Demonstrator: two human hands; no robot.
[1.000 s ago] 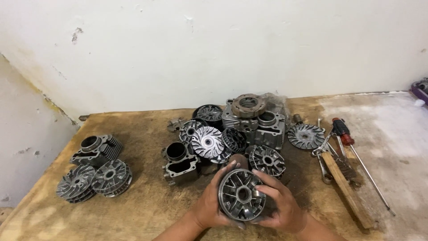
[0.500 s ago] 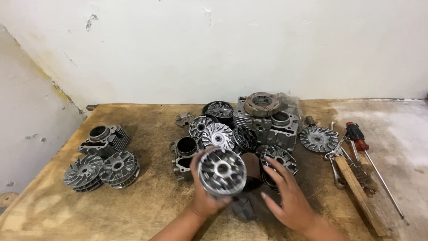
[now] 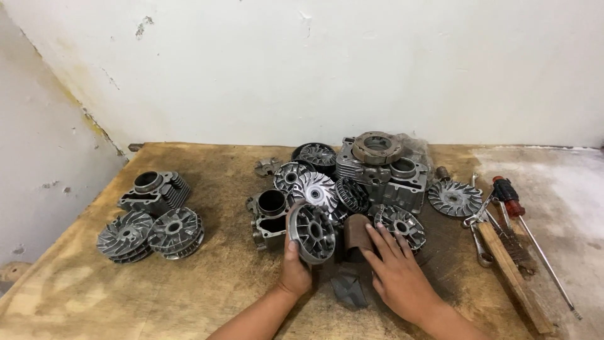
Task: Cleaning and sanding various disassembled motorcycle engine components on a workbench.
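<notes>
left hand [image 3: 294, 271] has tilted the finned metal disc [image 3: 312, 232] upright, clamped on its rim at the bench centre; right hand [image 3: 397, 272], fingers spread, now touches one brown pad [image 3: 356, 237]. two discs [image 3: 151, 233] lie far left.

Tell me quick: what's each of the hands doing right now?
Left hand: closed on a finned metal disc, held upright on the wooden table.
Right hand: open, fingers spread, resting on a brown curved piece, not gripping it.
</notes>
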